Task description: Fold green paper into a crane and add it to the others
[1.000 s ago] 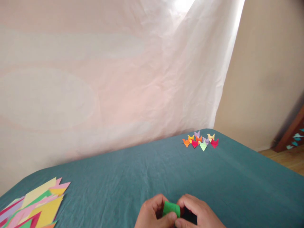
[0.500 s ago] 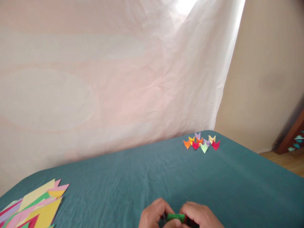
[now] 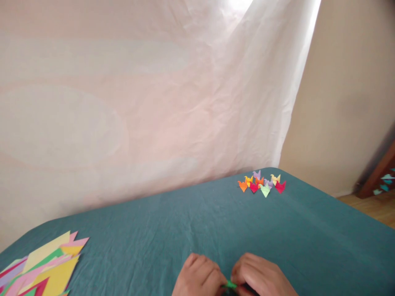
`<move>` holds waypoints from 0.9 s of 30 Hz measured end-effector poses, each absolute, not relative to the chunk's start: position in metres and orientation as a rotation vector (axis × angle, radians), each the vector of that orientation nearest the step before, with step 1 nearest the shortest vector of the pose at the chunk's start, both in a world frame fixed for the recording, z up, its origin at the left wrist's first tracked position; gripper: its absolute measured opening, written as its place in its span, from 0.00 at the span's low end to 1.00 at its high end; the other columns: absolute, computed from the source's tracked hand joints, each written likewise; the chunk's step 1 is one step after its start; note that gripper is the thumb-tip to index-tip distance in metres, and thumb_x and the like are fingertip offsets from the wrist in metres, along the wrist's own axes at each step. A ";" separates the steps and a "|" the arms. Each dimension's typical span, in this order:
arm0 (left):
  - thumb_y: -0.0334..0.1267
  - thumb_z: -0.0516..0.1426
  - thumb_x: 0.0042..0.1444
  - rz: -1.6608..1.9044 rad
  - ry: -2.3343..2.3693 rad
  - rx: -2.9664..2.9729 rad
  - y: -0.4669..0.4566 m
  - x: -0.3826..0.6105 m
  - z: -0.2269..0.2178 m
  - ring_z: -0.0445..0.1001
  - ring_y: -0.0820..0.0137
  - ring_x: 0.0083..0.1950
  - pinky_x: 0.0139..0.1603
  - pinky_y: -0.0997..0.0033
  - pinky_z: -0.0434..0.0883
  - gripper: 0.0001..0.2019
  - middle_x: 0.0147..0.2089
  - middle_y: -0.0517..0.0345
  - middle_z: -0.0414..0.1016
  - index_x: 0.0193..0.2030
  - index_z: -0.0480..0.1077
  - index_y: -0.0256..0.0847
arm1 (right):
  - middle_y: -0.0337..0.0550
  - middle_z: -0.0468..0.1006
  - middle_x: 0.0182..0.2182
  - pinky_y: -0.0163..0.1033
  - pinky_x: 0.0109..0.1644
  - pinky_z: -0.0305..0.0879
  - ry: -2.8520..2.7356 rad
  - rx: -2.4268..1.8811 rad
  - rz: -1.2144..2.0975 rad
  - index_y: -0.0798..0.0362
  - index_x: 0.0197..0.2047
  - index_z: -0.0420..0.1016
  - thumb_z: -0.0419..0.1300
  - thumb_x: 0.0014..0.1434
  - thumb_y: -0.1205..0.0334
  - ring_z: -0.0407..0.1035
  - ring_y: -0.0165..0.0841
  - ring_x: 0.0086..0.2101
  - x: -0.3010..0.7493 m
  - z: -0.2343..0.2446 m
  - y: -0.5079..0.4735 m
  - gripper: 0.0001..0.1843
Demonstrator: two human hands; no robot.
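Note:
At the bottom edge of the head view my left hand and my right hand meet over the teal cloth. Their fingers are curled and pinched together on a small folded piece of green paper, of which only a sliver shows between the fingertips. Both hands rest low on the cloth, knuckles up.
A table under a teal cloth fills the lower view. A fan of coloured paper sheets lies at the near left. Several small folded paper figures stand at the far right corner. A white sheet hangs behind.
The green paper showed as a broad flap a second ago; it is now pressed down to a sliver between my fingers. Both hands have sunk lower and closed over it.

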State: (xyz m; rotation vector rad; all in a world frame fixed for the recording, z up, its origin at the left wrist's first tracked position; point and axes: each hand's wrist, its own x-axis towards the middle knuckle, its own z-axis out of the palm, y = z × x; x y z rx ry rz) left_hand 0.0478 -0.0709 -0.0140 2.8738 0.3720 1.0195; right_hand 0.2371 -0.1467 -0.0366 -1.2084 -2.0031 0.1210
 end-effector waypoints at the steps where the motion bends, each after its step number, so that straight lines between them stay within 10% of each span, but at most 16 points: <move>1: 0.32 0.44 0.66 1.040 0.340 2.939 -0.070 0.048 -0.013 0.69 0.73 0.28 0.32 0.72 0.62 0.16 0.27 0.60 0.73 0.30 0.67 0.40 | 0.38 0.76 0.28 0.31 0.33 0.61 -1.995 -1.154 0.070 0.52 0.30 0.68 0.52 0.58 0.74 0.68 0.29 0.29 0.237 -0.035 -0.146 0.10; 27: 0.27 0.43 0.62 0.630 0.284 3.173 -0.082 0.047 -0.020 0.66 0.70 0.31 0.39 0.67 0.60 0.14 0.29 0.58 0.68 0.28 0.63 0.39 | 0.43 0.72 0.29 0.41 0.36 0.59 -2.347 -1.375 -0.163 0.54 0.31 0.69 0.51 0.56 0.75 0.63 0.36 0.31 0.232 -0.028 -0.158 0.09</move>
